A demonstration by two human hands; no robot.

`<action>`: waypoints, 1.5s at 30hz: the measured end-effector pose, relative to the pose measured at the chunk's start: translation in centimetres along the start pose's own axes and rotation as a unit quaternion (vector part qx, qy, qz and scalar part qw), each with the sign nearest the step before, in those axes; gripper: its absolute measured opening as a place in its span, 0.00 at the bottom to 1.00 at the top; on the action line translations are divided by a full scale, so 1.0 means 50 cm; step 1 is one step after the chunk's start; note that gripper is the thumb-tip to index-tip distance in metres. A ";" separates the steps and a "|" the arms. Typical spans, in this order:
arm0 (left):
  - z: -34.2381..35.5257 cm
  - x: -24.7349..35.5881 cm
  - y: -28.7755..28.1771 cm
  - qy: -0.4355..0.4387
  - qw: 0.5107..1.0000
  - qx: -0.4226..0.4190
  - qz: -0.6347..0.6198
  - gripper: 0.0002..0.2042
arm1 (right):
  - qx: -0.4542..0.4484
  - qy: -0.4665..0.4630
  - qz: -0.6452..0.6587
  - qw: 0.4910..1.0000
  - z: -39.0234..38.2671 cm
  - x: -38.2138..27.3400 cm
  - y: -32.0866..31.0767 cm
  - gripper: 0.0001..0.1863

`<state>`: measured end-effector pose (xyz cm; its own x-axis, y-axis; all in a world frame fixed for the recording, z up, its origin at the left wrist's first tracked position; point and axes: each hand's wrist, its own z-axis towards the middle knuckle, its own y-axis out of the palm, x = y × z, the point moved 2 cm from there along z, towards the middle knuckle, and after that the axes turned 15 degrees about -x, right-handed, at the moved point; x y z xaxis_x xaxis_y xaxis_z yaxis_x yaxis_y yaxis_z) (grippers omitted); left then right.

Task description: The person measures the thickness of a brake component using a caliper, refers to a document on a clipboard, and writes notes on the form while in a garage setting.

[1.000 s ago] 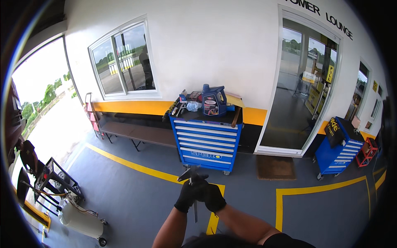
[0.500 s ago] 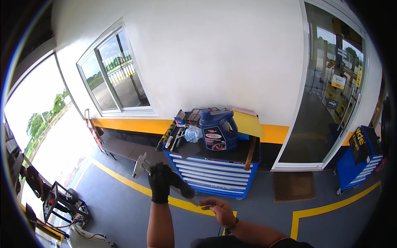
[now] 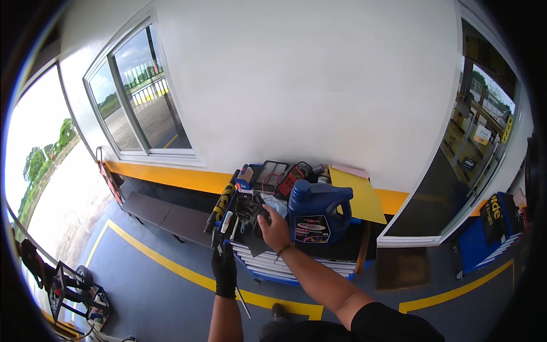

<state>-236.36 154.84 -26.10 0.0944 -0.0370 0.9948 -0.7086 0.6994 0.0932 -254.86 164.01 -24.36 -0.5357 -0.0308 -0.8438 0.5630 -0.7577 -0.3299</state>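
My left hand (image 3: 224, 269), in a black glove, is closed around a metal caliper (image 3: 243, 302) beside the left front corner of a blue tool cabinet (image 3: 296, 263). The caliper's thin beam sticks out below the hand. My bare right hand (image 3: 275, 229) reaches over the cabinet top, its fingers closed on a limp black glove (image 3: 249, 210). A crumpled pale blue cloth (image 3: 277, 203) lies behind those fingers. Just right of them stands a dark blue oil jug (image 3: 319, 214).
A red multimeter (image 3: 289, 180), an open case (image 3: 269, 173) and a yellow sheet (image 3: 358, 195) lie at the back of the cabinet top. A brown bench (image 3: 165, 215) runs along the wall at left. Right of the cabinet are a doormat (image 3: 402, 269) and a glass door (image 3: 441, 188).
The black glove has passed from my left hand to my right, which has moved up over the cabinet top. My left hand with the caliper has lowered slightly; the cabinet appears closer.
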 end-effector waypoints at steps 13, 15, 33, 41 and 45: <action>-0.045 -0.026 0.174 0.069 0.831 -0.512 0.204 0.07 | 0.097 -0.017 0.024 0.995 -0.268 -0.019 -0.430 0.09; -0.042 -0.030 0.262 0.046 0.833 -0.532 0.146 0.08 | 0.166 0.030 -0.007 0.986 -0.208 0.044 -0.550 0.08; -0.017 -0.160 0.796 0.115 0.852 -0.225 0.459 0.18 | -0.179 0.296 0.016 0.938 0.201 0.800 -0.852 0.39; -0.065 -0.066 0.849 -0.020 0.916 -0.093 0.389 0.13 | -0.053 0.129 0.021 0.990 0.160 0.770 -0.797 0.30; -0.083 -0.043 0.899 -0.023 0.949 -0.071 0.308 0.17 | -0.049 0.140 0.218 0.965 0.166 0.825 -0.832 0.30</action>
<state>-265.53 189.31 -24.22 -0.3403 0.3802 0.8600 -0.5178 0.6877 -0.5089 -305.58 188.86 -41.92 -0.0510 -0.1439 -0.9883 0.7608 -0.6466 0.0549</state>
